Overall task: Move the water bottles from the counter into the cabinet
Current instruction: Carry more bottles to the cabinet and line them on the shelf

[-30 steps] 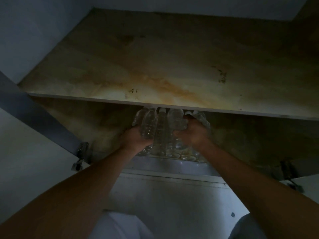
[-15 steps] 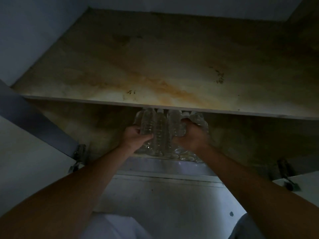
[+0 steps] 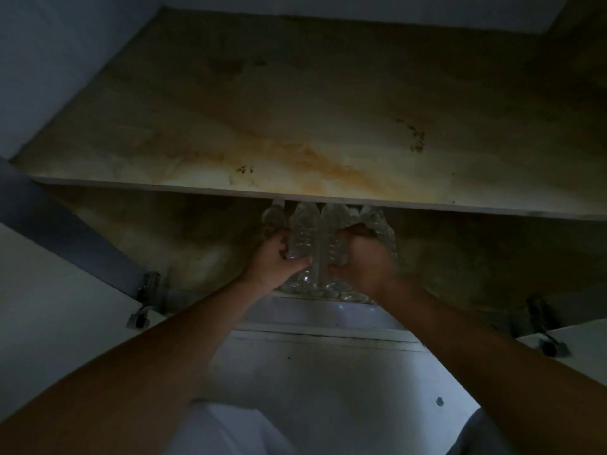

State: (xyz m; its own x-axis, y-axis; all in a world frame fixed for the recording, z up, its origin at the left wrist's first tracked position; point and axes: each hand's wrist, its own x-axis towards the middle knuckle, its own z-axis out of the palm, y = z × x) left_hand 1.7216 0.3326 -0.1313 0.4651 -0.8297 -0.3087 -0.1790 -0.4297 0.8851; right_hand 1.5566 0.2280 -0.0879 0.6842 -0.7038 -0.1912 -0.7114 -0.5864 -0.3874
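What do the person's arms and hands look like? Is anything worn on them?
The left forearm and right forearm are bare to the frame's edge; no sleeves show. The left hand and right hand wear no gloves, and no watch, bracelet or ring shows, though the light is dim. Pale cloth low in the frame may be clothing.

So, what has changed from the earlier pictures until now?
The left hand slid slightly toward the middle of the water bottle bundle, which seems a little deeper under the upper shelf. The right hand keeps its grip; the cabinet is unchanged.
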